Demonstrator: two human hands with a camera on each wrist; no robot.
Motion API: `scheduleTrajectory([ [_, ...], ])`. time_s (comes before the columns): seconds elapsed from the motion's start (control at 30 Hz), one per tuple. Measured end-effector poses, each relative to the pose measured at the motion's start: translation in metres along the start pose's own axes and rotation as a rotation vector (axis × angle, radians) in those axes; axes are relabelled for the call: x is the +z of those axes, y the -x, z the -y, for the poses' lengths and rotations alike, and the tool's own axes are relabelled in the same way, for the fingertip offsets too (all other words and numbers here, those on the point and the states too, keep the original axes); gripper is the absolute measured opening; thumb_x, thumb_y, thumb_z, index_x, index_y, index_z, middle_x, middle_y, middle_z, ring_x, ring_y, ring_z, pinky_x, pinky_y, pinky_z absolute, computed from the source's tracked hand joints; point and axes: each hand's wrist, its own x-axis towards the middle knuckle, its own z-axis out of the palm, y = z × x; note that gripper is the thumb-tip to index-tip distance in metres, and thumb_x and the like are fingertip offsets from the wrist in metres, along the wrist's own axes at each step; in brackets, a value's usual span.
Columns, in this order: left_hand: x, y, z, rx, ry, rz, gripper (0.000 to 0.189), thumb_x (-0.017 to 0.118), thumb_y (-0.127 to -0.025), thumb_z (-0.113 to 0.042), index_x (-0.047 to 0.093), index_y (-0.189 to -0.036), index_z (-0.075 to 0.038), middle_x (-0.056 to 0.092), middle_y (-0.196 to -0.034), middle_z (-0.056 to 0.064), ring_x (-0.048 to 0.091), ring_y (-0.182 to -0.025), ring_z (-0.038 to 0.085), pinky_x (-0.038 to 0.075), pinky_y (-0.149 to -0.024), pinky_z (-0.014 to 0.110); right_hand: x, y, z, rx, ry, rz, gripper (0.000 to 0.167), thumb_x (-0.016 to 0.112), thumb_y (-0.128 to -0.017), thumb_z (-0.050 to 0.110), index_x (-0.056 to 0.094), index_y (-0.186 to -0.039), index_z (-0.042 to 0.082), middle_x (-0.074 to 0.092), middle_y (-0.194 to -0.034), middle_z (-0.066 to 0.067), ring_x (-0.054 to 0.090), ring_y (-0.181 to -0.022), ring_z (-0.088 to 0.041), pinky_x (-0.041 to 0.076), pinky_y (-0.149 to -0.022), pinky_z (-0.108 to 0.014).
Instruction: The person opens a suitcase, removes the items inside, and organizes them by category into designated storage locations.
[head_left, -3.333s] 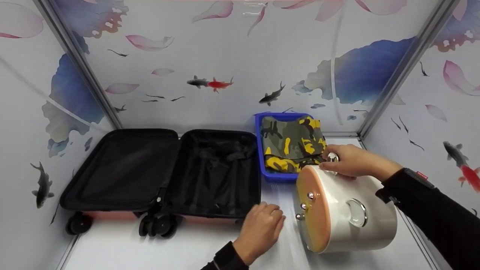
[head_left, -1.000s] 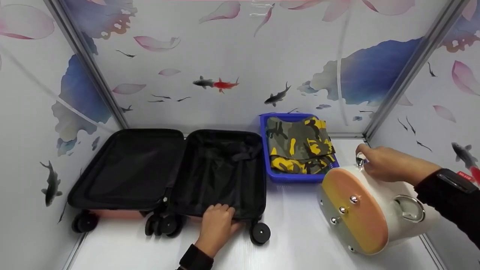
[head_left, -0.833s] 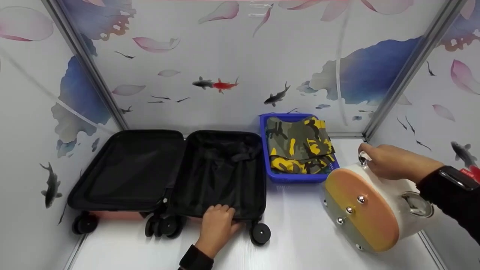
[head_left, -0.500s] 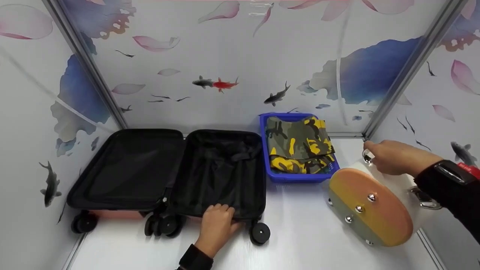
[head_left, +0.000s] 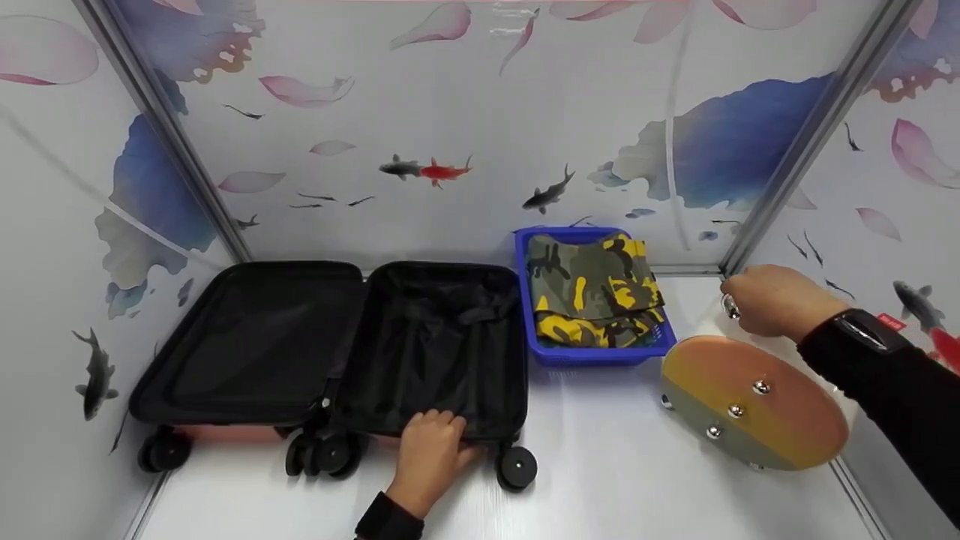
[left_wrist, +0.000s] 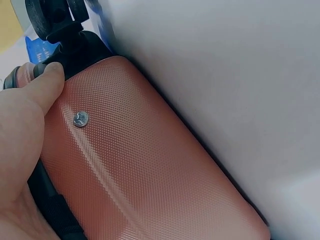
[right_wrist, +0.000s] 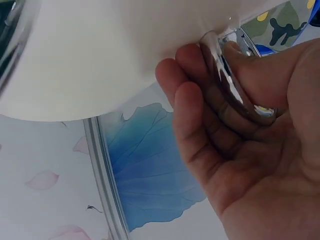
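Observation:
An unfolded suitcase [head_left: 431, 360] lies on the white surface at left, black lining upward and salmon-pink shell below. My left hand [head_left: 427, 457] grips its near edge, fingers over the rim. In the left wrist view the thumb [left_wrist: 50, 80] presses the outer side by a wheel mount, on the pink textured shell [left_wrist: 135, 150]. At right, my right hand [head_left: 780, 300] holds a chrome handle [head_left: 730, 306] of a white oval box [head_left: 750, 397]. Its pastel striped face, with several chrome knobs, points forward. The right wrist view shows fingers curled round the handle [right_wrist: 227, 82].
A blue basket [head_left: 527, 322] holding folded camouflage cloth [head_left: 581, 281] stands between suitcase and box, against the back wall. Black wheels [head_left: 517, 469] stick out from the suitcase's near side. Printed panels [head_left: 450, 112] with metal corner posts [head_left: 817, 135] enclose the surface.
The white box has shifted right and turned, its striped face swinging toward the front. My left hand has moved left from beside the suitcase onto its near edge, where it stays.

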Motion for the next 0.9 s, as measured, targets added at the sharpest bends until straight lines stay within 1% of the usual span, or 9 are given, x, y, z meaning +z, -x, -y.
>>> scheduleTrajectory([
  [0.1, -0.001, 0.001, 0.000, -0.001, -0.003, 0.006, 0.047, 0.098, -0.072, -0.056, 0.075, -0.084, -0.018, 0.073, -0.080, -0.002, 0.068, -0.077, 0.020, 0.051, -0.072, 0.035, 0.003, -0.003, -0.002, 0.009, 0.028, -0.036, 0.014, 0.077, -0.081, -0.003, 0.075, -0.093, 0.002, 0.071, -0.077, -0.011, 0.069, -0.072, -0.033, 0.061, -0.073, -0.060],
  [0.23, -0.002, 0.001, -0.001, 0.000, -0.008, 0.007, 0.046, 0.098, -0.071, -0.056, 0.074, -0.084, -0.018, 0.073, -0.080, -0.002, 0.068, -0.077, 0.020, 0.051, -0.071, 0.035, 0.008, -0.005, -0.007, 0.004, 0.030, -0.097, 0.016, 0.076, -0.078, -0.006, 0.075, -0.090, 0.005, 0.070, -0.073, -0.008, 0.066, -0.067, -0.029, 0.058, -0.067, -0.056],
  [0.43, -0.001, 0.001, -0.001, -0.002, -0.014, -0.015, 0.048, 0.097, -0.071, -0.058, 0.073, -0.082, -0.018, 0.072, -0.079, -0.002, 0.067, -0.076, 0.020, 0.051, -0.072, 0.036, 0.011, -0.009, -0.013, -0.020, 0.040, -0.188, 0.018, 0.074, -0.079, -0.009, 0.077, -0.089, 0.005, 0.072, -0.071, -0.012, 0.066, -0.061, -0.032, 0.057, -0.060, -0.056],
  [0.57, 0.000, 0.000, -0.001, 0.004, -0.012, -0.033, 0.049, 0.097, -0.070, -0.058, 0.073, -0.082, -0.018, 0.072, -0.079, -0.001, 0.067, -0.076, 0.021, 0.051, -0.072, 0.036, 0.013, -0.013, -0.019, -0.021, 0.021, -0.213, 0.018, 0.073, -0.079, -0.010, 0.076, -0.086, 0.006, 0.071, -0.071, -0.013, 0.064, -0.059, -0.033, 0.055, -0.056, -0.056],
  [0.63, 0.000, 0.000, -0.001, 0.004, -0.012, -0.033, 0.048, 0.097, -0.070, -0.058, 0.073, -0.082, -0.018, 0.072, -0.079, -0.001, 0.067, -0.076, 0.021, 0.051, -0.072, 0.036, 0.013, -0.016, -0.021, -0.016, 0.003, -0.217, 0.017, 0.074, -0.078, -0.010, 0.076, -0.085, 0.006, 0.072, -0.072, -0.012, 0.063, -0.059, -0.031, 0.054, -0.055, -0.054],
  [0.77, 0.001, -0.001, -0.002, 0.003, -0.011, -0.025, 0.047, 0.096, -0.071, -0.058, 0.074, -0.084, -0.018, 0.073, -0.080, -0.001, 0.067, -0.076, 0.021, 0.051, -0.072, 0.037, 0.015, -0.024, -0.023, 0.000, -0.023, -0.230, 0.014, 0.072, -0.082, -0.010, 0.077, -0.086, 0.003, 0.073, -0.073, -0.013, 0.061, -0.060, -0.028, 0.052, -0.058, -0.050],
  [0.9, 0.000, -0.002, -0.001, 0.004, -0.010, -0.029, 0.047, 0.096, -0.071, -0.058, 0.075, -0.084, -0.018, 0.073, -0.080, -0.001, 0.067, -0.075, 0.021, 0.051, -0.071, 0.037, 0.019, -0.030, -0.024, 0.036, -0.022, -0.263, 0.013, 0.068, -0.087, -0.009, 0.077, -0.088, 0.001, 0.072, -0.074, -0.018, 0.059, -0.062, -0.030, 0.052, -0.061, -0.053],
])
